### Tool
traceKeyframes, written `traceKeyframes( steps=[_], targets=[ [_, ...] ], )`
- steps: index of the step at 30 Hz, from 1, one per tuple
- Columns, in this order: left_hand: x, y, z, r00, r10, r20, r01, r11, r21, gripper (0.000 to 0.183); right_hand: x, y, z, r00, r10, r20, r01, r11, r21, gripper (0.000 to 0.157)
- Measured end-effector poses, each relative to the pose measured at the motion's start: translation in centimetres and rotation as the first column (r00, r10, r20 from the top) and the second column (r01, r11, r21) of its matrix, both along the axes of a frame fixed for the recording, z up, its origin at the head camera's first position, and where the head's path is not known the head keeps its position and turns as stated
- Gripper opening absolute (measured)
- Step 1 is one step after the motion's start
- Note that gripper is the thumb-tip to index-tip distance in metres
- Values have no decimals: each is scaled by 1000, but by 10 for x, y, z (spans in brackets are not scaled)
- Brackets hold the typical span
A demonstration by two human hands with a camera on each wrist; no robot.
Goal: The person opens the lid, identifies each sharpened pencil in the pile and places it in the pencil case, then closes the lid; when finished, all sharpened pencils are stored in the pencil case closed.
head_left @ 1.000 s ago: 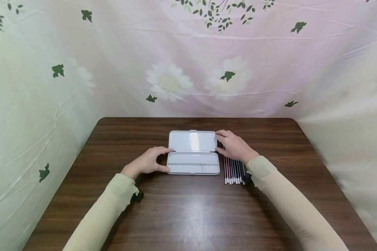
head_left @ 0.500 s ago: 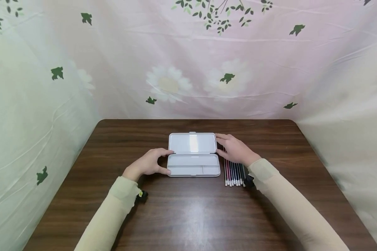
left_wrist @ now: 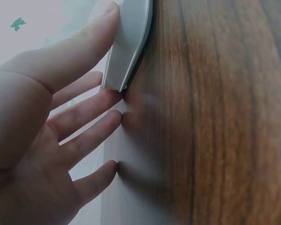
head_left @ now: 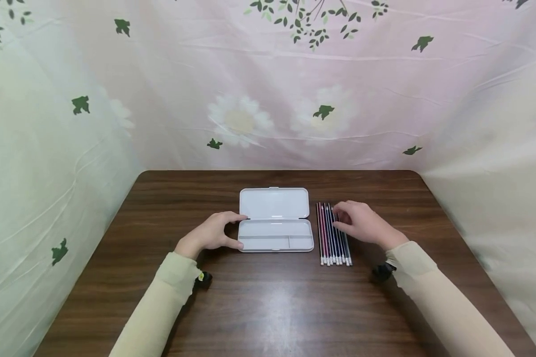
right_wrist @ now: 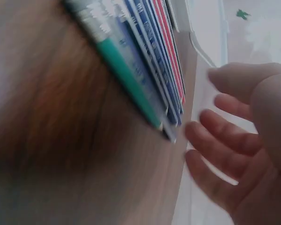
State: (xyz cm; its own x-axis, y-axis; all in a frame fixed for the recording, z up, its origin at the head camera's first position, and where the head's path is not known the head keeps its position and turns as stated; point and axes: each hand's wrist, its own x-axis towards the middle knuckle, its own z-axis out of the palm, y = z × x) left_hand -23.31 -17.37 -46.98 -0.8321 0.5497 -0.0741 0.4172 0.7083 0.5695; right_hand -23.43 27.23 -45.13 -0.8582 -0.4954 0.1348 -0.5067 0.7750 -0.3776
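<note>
A white pencil case (head_left: 274, 227) lies at mid-table with its lid (head_left: 274, 203) folded back, showing a divided tray inside. At its left end my left hand (head_left: 210, 232) touches the case with thumb and fingertips, the fingers fairly straight. In the left wrist view the thumb rests on the wall of the case (left_wrist: 126, 44). Right of the case, several pencils (head_left: 330, 243) lie side by side, eraser ends toward me. My right hand (head_left: 362, 224) is at their far right part, fingers loosely bent. The right wrist view shows these fingers apart from the green pencil (right_wrist: 131, 86).
Everything lies on a dark brown wooden table (head_left: 268, 297). Behind it and at both sides hangs a pale cloth (head_left: 268, 89) printed with flowers and leaves. A black device (head_left: 382, 271) sits at the right wrist, and another (head_left: 203, 280) at the left.
My right hand has left the lid's right edge and moved right over the pencils, uncovering most of them. The left hand stays at the pencil case.
</note>
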Motion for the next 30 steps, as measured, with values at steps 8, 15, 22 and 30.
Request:
traceKeyframes(
  steps=[8,15,22,30],
  targets=[
    [1,-1,3,999,20,25,-20,1000,-1,85,16,28,-7,992,4,126,-6,1000,10,18],
    [2,0,5,998,35,60,-36,999,14,85,20,33,-7,990,0,138,0,1000,-2,19],
    [3,0,6,998,32,54,-33,999,15,85,20,32,-7,990,-6,143,5,1000,4,22],
    [5,-1,6,997,32,71,-34,999,27,85,23,26,-7,984,-77,160,74,997,26,29]
  ],
)
